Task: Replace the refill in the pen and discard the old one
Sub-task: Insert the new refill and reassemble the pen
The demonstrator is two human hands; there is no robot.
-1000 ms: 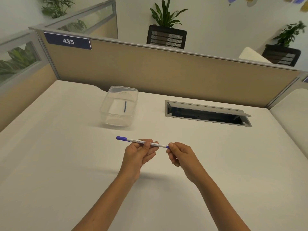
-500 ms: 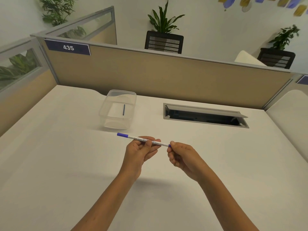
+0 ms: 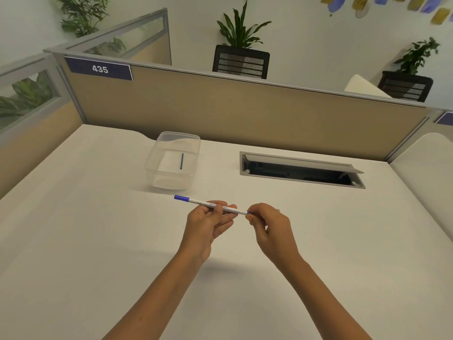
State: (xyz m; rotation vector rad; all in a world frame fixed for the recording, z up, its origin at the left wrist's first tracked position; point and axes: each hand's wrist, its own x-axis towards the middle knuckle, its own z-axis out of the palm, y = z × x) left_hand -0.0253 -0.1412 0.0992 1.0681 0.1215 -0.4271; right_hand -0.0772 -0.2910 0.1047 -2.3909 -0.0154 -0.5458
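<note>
Our left hand [image 3: 208,218] clamps the slim white blue-capped pen [image 3: 210,205] mid-barrel; our right hand [image 3: 268,223] pinches its near-right end — we should twist gently, keeping the barrel level.

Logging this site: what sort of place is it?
Most likely an open-plan office cubicle: a desk with a cable hatch, partition panels with a "435" plate, potted plants behind.
</note>
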